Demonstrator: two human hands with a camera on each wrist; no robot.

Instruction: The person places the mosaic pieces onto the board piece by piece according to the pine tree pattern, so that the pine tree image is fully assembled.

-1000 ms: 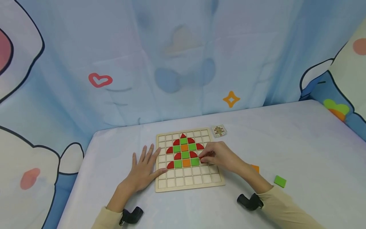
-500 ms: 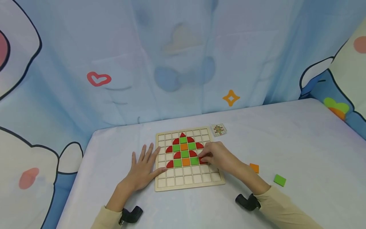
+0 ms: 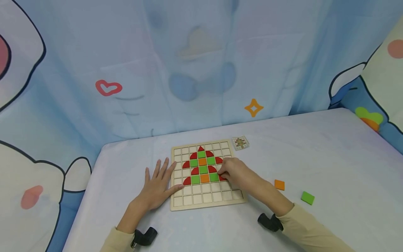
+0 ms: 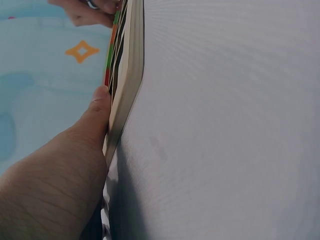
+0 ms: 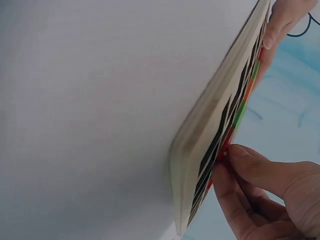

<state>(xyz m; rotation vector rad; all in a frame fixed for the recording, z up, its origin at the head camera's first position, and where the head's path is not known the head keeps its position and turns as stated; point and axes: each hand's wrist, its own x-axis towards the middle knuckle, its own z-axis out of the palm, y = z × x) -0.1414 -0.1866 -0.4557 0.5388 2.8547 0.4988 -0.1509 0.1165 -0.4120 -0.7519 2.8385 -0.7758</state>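
A wooden grid board lies on the table, bearing red, green and orange tiles in a tree-like pattern. My left hand rests with fingers spread at its left side. In the left wrist view the thumb presses the board's edge. Over the right part of the board, my right hand pinches a red quarter-circle tile between thumb and forefinger, at the right end of the lowest tiled row. The right wrist view shows those fingertips right at the board's surface, partly hiding the red tile.
Right of the board, an orange square tile and a green square tile lie on the white tablecloth. A small pattern card is by the board's top right corner. A blue printed curtain hangs behind.
My right hand has turned and shifted slightly, and the red tile now sits lower into its grid cell. The forearm has moved left, uncovering the orange tile. My left hand stays put.
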